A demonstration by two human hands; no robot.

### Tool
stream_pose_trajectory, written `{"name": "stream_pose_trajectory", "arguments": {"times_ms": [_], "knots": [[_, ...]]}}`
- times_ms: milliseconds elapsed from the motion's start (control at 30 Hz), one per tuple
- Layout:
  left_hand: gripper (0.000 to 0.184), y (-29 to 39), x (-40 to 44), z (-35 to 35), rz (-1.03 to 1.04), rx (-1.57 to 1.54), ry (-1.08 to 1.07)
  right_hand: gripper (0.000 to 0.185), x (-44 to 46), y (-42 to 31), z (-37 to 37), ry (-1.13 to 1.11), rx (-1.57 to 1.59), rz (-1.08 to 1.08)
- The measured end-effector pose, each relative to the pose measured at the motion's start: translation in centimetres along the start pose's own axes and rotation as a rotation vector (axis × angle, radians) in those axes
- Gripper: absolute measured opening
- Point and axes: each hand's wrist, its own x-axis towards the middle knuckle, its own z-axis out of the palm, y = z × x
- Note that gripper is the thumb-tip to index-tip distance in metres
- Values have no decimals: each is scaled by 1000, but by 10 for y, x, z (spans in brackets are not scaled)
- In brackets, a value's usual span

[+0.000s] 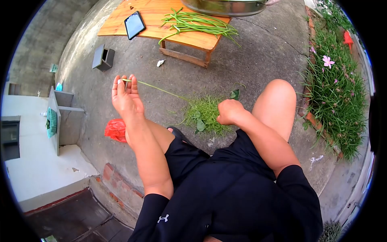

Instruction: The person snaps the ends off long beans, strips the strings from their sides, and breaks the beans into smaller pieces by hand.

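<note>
L hand [128, 96] has one end of a green stalk [159, 88] pinched btwn thumb & fingers. Stalk runs down to the pile of green scraps [206, 113] on the ground, far end's hard to make out in there. R hand [230, 112] is a closed fist rt beside the pile, fingertips hidden, so idk if it's gripping anything. Metal pan [227, 8] up top's cut off by the frame, same w/ the wood table [117, 25].

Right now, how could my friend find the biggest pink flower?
Look right of the bare knee to the long bed of green grass with a brick edge. The flower is near the bed's left side, below and left of a red thing. Its petals are spread wide, and it looks much bigger than the other pink flowers.
</note>
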Motion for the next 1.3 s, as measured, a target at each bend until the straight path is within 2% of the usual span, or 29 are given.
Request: {"name": "stream_pose_trajectory", "arguments": {"times_ms": [133,433,733,967,1067,1133,1233,1300], "knots": [[26,2,3,-3,38,-17,-7,35,10,0,10,-125,-105,77],[25,4,6,-5,214,-13,14,32,39,13,41,-255,-275,117],[26,14,-2,5,414,60,115,35,51,19,48,-272,-321,172],[24,21,-8,16,627,182,191,31,54,24,47,-261,-241,223],[27,18,-2,4,511,213,92,30,68,31,64,-145,-168,165],[29,9,-1,1,255,206,-27,27,74,29,72,-16,-120,72],[30,0,-18,12,-94,273,-175,30,75,21,63,55,68,-15],[29,-10,-34,22,-280,316,-307,31,70,16,60,271,224,-121]]}}
